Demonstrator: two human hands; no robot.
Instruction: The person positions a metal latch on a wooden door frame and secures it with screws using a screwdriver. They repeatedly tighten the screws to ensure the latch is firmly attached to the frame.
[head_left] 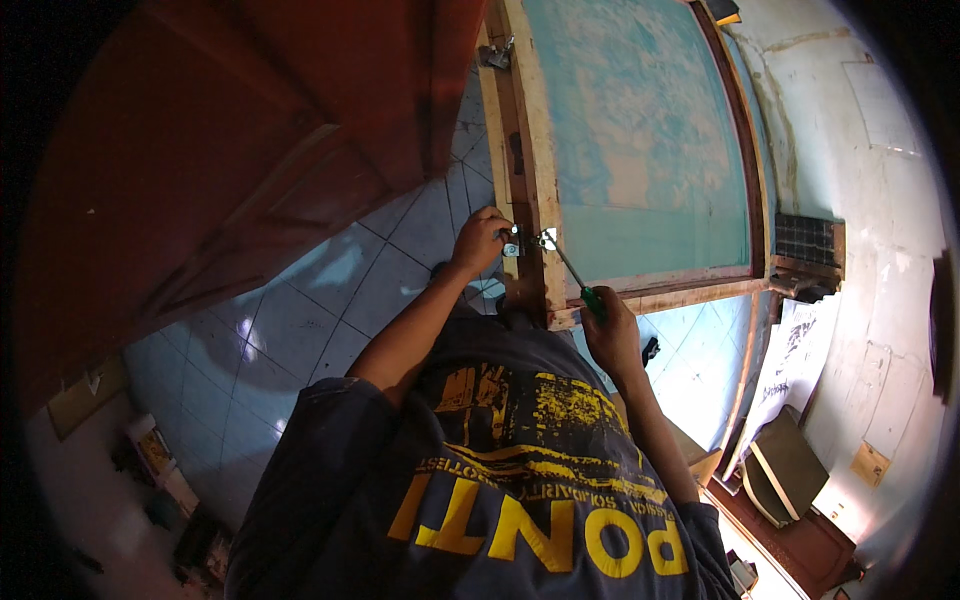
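A screen-printing frame (640, 110) with wooden edges and blue-green mesh lies on the right ahead of me. Along its left side runs a wooden bar (510, 180), and a metal hinge (512, 247) sits between the two near the close corner. The fingers of my left hand (480, 242) are closed at the hinge's left edge, pinching it. My right hand (616, 335) wraps round the green handle of a screwdriver (571, 268). Its shaft points up and left, with the tip at the hinge plate (547, 239) on the frame; whether it sits in a screw is too small to tell.
A second metal hinge (496, 54) is farther along the bar. A large reddish-brown wooden panel (260, 110) rises on the left above the tiled floor (330, 290). At the right are a pale wall (880, 290) and a dark padded object (790, 465).
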